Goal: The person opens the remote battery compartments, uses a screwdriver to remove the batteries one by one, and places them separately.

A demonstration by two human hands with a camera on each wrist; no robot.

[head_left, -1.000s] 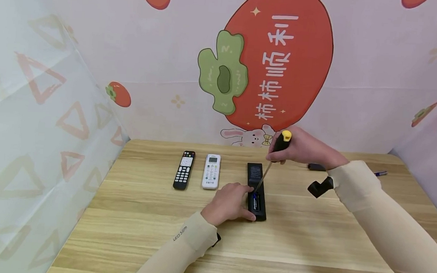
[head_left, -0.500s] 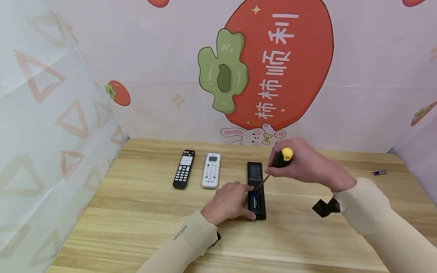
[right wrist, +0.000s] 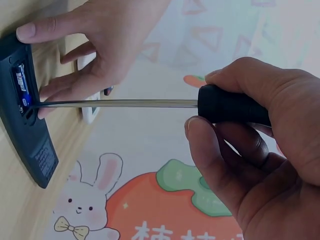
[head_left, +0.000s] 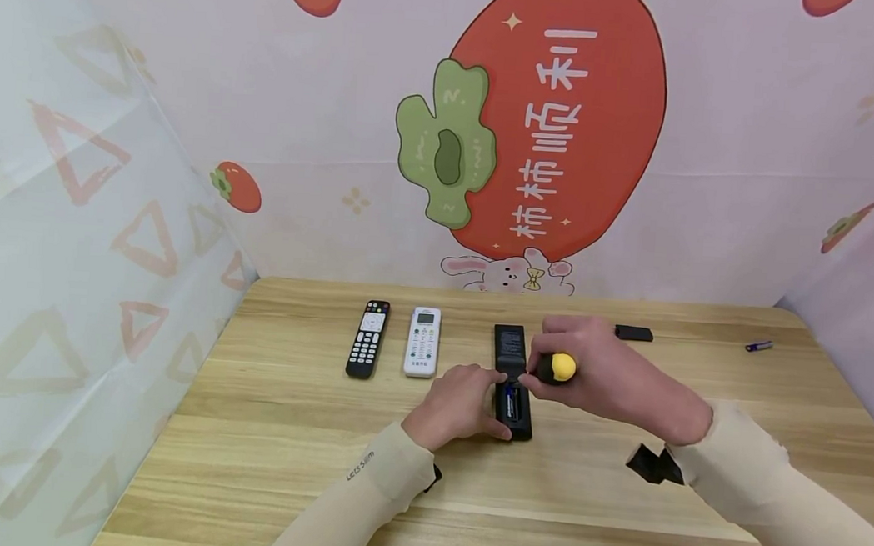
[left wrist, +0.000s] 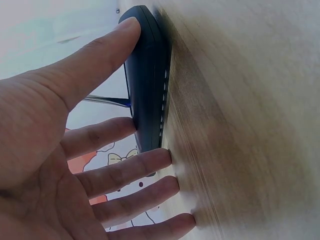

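Fingers [left wrist: 122, 172] of the left hand [head_left: 459, 404] are spread nearly straight, touching the open-backed remote [head_left: 509, 344] on the surface [head_left: 246, 453], 1 battery [right wrist: 23, 85] showing; right of it, the right hand [head_left: 611, 371] is curled around the screwdriver [right wrist: 232, 104], tip beside the battery.

The printed persimmon [head_left: 568, 101] bears 柿柿顺利; the left sleeve [head_left: 395, 464] reads "Lets Slim"; the open remote's [right wrist: 31, 137] label is illegible.
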